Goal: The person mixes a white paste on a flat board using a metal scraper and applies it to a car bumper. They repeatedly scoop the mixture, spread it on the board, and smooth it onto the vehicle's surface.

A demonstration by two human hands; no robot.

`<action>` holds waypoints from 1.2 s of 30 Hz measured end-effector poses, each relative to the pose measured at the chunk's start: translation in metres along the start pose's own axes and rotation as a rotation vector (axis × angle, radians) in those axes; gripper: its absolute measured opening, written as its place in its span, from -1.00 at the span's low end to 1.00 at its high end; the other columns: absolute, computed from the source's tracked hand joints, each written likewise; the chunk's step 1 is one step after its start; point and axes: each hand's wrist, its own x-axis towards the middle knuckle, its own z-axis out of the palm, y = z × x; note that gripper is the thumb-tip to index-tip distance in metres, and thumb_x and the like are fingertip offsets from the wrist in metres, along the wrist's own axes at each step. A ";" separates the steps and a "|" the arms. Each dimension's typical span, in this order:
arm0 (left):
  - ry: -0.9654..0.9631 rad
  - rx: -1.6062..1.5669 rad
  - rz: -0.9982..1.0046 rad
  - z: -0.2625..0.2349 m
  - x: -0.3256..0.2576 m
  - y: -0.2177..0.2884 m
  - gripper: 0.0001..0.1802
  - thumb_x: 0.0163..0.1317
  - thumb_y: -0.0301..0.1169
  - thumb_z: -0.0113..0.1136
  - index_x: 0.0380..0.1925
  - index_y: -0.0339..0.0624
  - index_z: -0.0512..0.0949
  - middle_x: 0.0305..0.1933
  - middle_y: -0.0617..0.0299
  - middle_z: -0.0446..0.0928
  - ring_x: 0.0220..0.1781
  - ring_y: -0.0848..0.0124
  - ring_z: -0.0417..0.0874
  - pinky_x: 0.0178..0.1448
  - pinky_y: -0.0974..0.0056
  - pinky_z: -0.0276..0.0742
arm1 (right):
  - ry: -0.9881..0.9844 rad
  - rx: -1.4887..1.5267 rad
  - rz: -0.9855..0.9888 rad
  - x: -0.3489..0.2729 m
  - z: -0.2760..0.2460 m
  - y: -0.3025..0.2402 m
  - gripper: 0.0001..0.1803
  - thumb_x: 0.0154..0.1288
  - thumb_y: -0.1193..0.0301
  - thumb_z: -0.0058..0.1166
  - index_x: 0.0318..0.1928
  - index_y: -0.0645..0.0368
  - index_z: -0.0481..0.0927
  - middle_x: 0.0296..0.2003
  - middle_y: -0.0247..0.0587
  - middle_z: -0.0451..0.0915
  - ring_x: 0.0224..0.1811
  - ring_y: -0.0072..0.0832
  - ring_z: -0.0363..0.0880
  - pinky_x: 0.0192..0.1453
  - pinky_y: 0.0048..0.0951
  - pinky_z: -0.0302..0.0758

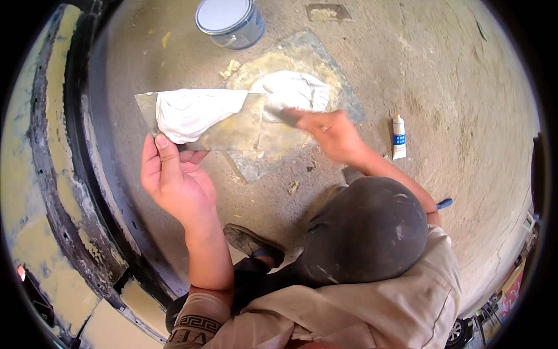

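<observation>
My left hand [185, 183] pinches the lower left edge of a thin, flat spreading plate [235, 132] between thumb and fingers. A thick layer of white putty [195, 111] covers the plate's left part. On the floor lies a square mixing board [344, 90], smeared with dried yellowish filler and bearing a mound of white putty [302, 87]. My right hand [334, 136] is closed round a dark putty knife [288, 116], blurred by motion, at the mound's near edge. The plate hangs over the board's left side and hides part of it.
Beyond the board stands a lidded round can [247, 32]. A white and blue tube [399, 138] lies at right, and a blue handle [444, 203] sticks out past my right arm. A vehicle body panel [58, 192] with filler patches runs along the left. My dark knee [372, 232] is close below.
</observation>
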 end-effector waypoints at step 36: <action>-0.422 -0.240 -0.593 0.020 -0.005 -0.041 -0.65 0.42 -0.45 -0.07 0.14 -0.36 0.29 0.15 -0.02 0.47 0.17 0.20 0.53 0.30 0.12 0.40 | 0.126 0.170 0.111 0.022 -0.012 -0.064 -0.79 0.31 0.38 0.17 -0.29 0.32 0.60 -0.63 -0.27 0.52 -0.57 -0.72 0.35 -0.52 -0.52 0.33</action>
